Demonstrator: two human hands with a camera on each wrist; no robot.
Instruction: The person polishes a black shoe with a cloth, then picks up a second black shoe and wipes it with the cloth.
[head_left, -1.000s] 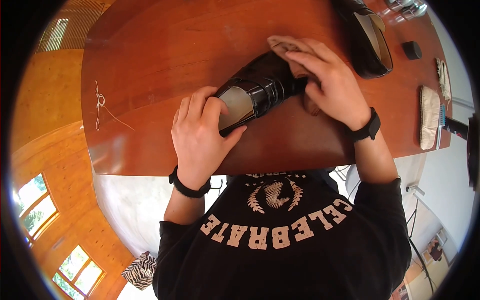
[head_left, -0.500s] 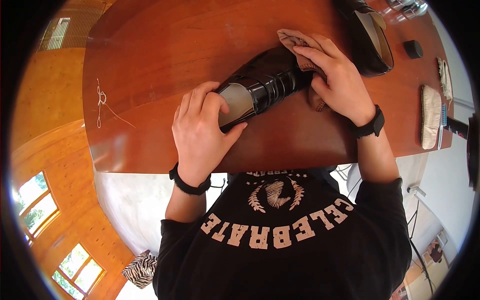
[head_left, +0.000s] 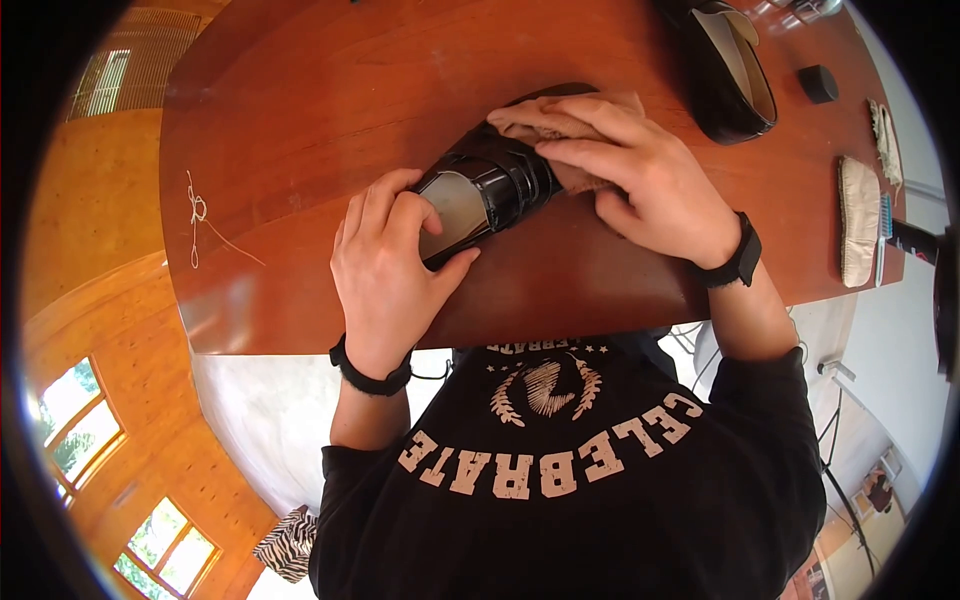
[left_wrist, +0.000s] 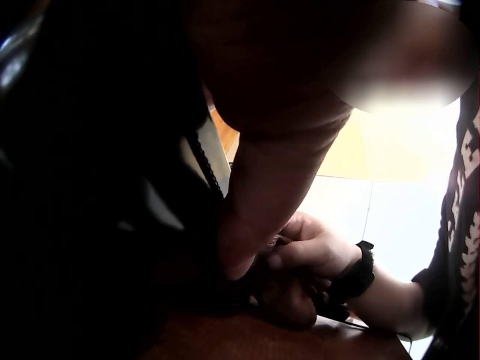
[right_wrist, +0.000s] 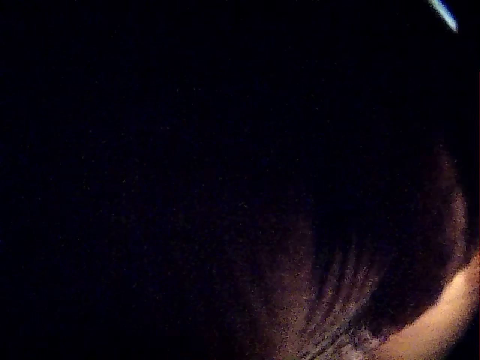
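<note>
A shiny black leather shoe [head_left: 508, 195] lies on its sole in the head view, toe pointing to the upper right. My left hand [head_left: 385, 265] grips its heel end, fingers curled over the far rim and thumb along the near side. A brown cloth [head_left: 540, 118] is in my right hand [head_left: 655, 185], bunched under its fingers and spread over the front of the shoe. The toe tip shows past the cloth. In the left wrist view, the right hand [left_wrist: 322, 251] appears beyond the dark shoe. The right wrist view is nearly black.
A second black shoe [head_left: 735, 80] stands at the far right. Near the right edge are a small black round container [head_left: 818, 84], a beige pad [head_left: 858, 220], a blue-bristled brush [head_left: 884, 235] and a pale cloth piece [head_left: 884, 140]. Thin string [head_left: 198, 210] lies at the left.
My right hand has moved with the cloth from the toe back toward the shoe's middle. The left hand keeps its hold on the heel, shifting slightly left with the shoe.
</note>
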